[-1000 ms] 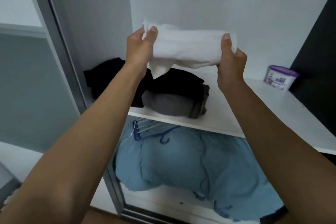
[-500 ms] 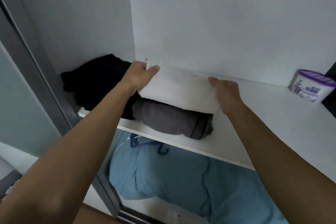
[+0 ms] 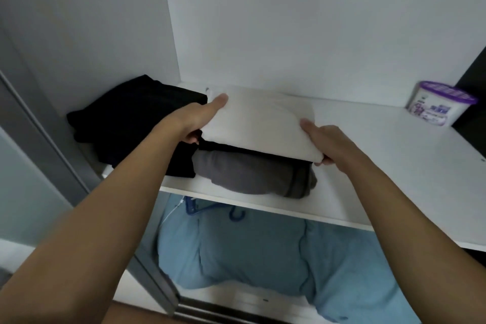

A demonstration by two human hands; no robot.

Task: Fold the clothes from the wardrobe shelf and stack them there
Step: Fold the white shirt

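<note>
White folded cloth [image 3: 260, 123] is down on the stack now, on the wardrobe shelf [image 3: 381, 152]. A second ago it was up in the air in front of the back wall, and half a second ago it was only just landing. It sits on a thin black layer [image 3: 236, 148], with a grey folded piece [image 3: 249, 176] under that.

Both hands have come down with it. The left hand [image 3: 200, 118] has its grip on the cloth's left edge, thumb flat on top and fingers tucked underneath. The right hand [image 3: 323, 142] pinches the front right corner the same way, thumb on top and fingers curled under.

The loose black heap [image 3: 136, 116] is just left of the stack, touching it. A purple-lidded tub [image 3: 439, 102] sits far right on the shelf, well apart. Blue bedding [image 3: 263, 250] and a blue hanger [image 3: 210, 209] are below the shelf.
</note>
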